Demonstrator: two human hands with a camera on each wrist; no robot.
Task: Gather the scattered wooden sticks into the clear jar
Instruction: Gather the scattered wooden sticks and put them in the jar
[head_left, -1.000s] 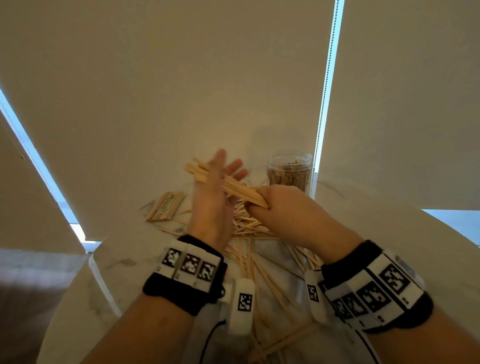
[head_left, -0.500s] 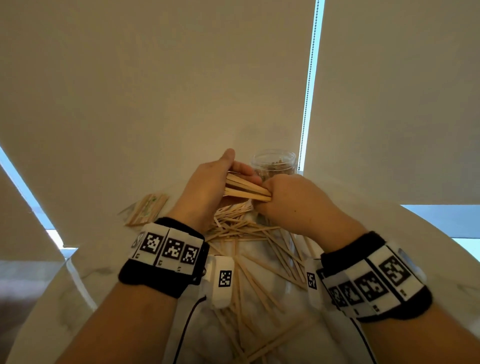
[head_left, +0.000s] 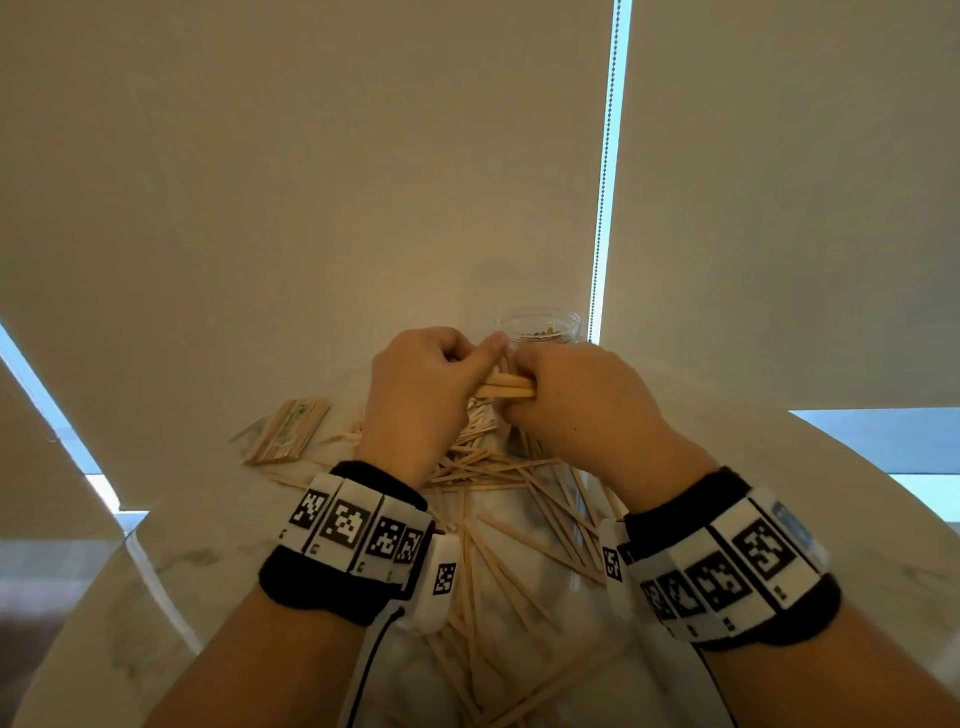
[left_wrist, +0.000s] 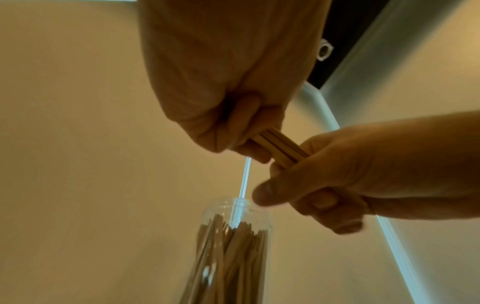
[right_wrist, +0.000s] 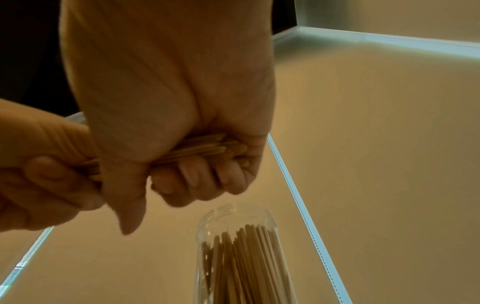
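Observation:
Both hands grip one bundle of wooden sticks (head_left: 506, 388) held level above the table, just in front of the clear jar (head_left: 540, 326). My left hand (head_left: 431, 379) curls round the bundle's left end (left_wrist: 275, 147). My right hand (head_left: 566, 395) wraps its fingers round the right end (right_wrist: 197, 148). The jar (left_wrist: 233, 246) (right_wrist: 241, 257) stands upright, open-topped, with several sticks standing inside. Many loose sticks (head_left: 498, 499) lie scattered on the white marble table (head_left: 171, 571) under and between my wrists.
A neat stack of sticks in a clear wrapper (head_left: 288, 431) lies on the table to the left. Beige roller blinds (head_left: 311, 182) hang close behind the jar, with a bead chain (head_left: 605, 156) beside it. The round table edge curves at left and right.
My left hand, open against the bundle a second ago, has closed round it. Both hands have drawn together and moved toward the jar; the bundle now lies level.

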